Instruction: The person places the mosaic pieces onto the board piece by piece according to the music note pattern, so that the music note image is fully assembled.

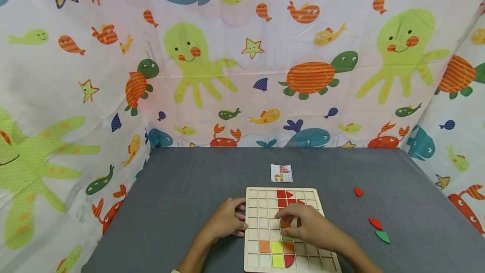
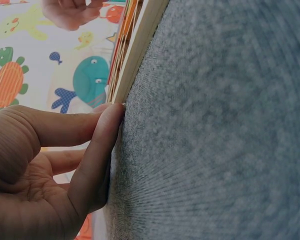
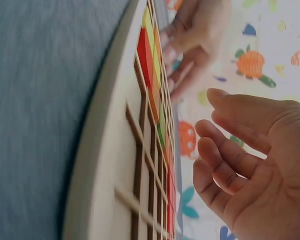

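Note:
A wooden grid board lies on the grey table, holding red squares, red triangles, yellow squares, orange squares and a rounded red piece. My left hand touches the board's left edge with thumb and fingertips. Above the board's middle hovers my right hand, its fingers loosely bent; in the right wrist view a gap shows between thumb and fingers, with nothing held. Beneath it, an orange piece and a green piece are partly hidden.
Behind the board lies a small printed card with a coloured grid pattern. To the right are two loose red pieces, one farther back and one nearer, plus a green piece. A sea-animal curtain surrounds the table.

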`<action>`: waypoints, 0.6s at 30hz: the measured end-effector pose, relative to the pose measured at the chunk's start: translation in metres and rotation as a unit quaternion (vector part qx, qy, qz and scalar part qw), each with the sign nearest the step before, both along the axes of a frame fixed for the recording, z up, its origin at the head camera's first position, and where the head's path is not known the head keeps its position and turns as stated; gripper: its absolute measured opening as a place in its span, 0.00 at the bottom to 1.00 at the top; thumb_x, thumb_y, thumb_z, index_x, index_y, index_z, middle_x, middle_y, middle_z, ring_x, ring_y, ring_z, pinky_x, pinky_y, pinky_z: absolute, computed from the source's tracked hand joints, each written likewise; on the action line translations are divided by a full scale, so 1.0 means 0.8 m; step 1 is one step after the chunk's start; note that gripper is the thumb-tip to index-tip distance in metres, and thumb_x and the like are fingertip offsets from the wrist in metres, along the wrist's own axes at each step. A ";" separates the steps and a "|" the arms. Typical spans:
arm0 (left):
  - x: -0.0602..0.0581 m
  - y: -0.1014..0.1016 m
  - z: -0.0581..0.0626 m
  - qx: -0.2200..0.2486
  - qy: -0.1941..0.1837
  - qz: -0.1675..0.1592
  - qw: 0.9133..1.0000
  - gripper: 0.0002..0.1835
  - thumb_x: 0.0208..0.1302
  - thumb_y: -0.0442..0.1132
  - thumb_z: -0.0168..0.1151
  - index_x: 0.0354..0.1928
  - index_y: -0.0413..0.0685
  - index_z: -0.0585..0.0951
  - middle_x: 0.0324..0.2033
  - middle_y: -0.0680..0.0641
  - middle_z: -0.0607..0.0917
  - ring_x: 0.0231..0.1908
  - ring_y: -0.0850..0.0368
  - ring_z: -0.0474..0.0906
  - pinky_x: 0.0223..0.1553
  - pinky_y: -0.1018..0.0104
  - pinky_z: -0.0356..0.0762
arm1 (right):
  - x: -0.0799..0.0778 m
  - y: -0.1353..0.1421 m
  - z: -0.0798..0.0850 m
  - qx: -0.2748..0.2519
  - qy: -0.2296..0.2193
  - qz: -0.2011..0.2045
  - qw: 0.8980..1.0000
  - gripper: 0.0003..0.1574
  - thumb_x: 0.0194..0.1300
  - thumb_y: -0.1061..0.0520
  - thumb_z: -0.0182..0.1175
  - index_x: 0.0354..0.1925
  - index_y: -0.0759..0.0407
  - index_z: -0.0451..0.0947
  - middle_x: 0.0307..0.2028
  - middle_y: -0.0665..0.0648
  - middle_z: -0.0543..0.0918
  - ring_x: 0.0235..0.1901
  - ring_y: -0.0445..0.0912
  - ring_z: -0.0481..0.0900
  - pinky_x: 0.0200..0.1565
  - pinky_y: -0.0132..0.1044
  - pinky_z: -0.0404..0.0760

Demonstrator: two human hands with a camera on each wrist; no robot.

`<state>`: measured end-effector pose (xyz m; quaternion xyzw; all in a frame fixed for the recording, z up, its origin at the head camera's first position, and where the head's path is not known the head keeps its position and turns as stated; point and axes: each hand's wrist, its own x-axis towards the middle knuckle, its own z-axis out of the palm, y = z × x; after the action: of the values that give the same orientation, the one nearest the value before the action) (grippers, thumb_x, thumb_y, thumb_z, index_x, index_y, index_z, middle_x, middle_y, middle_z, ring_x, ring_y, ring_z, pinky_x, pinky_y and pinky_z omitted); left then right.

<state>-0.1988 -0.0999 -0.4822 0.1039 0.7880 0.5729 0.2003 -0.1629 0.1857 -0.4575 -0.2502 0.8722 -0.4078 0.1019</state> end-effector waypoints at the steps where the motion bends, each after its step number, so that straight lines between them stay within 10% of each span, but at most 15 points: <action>1: 0.000 0.000 0.000 -0.001 0.000 0.000 1.000 0.42 0.55 0.16 0.70 0.74 0.32 0.70 0.54 0.39 0.75 0.45 0.50 0.81 0.30 0.58 0.93 | -0.001 0.005 0.001 0.000 0.004 -0.007 1.000 0.19 0.67 0.53 0.75 0.54 0.54 0.87 0.42 0.49 0.86 0.41 0.42 0.81 0.39 0.31 0.82; 18: -0.001 0.001 -0.001 0.002 0.002 0.001 1.000 0.42 0.55 0.16 0.71 0.74 0.31 0.70 0.54 0.39 0.75 0.45 0.50 0.81 0.30 0.58 0.93 | 0.008 0.106 -0.002 0.031 0.026 -0.115 0.993 0.20 0.66 0.50 0.75 0.53 0.53 0.86 0.41 0.49 0.85 0.37 0.35 0.79 0.35 0.31 0.84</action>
<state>-0.1993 -0.0989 -0.4830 0.1044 0.7873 0.5745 0.1980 -0.1563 0.2704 -0.4594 -0.1560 0.9096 -0.3832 0.0390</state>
